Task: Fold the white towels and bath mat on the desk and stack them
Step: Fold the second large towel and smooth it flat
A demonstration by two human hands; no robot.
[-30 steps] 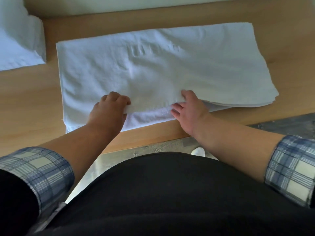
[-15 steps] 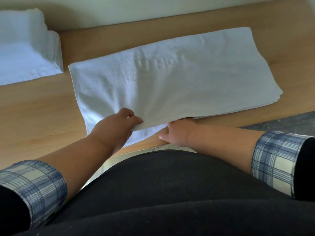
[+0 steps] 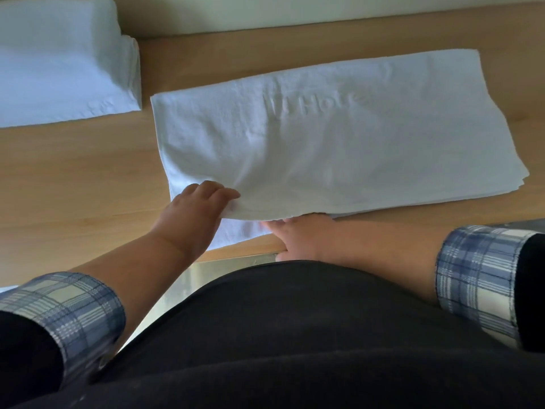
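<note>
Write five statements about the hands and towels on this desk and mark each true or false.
1. The left hand grips the near edge of the big towel. True.
2. The big towel is rolled into a tube. False: it lies flat in folded layers on the desk.
3. A stack of folded white towels sits at the desk's far left. True.
4. The right hand rests on that stack. False: the right hand is at the big towel's near edge, fingers beneath it.
5. The big towel bears raised lettering. True.
</note>
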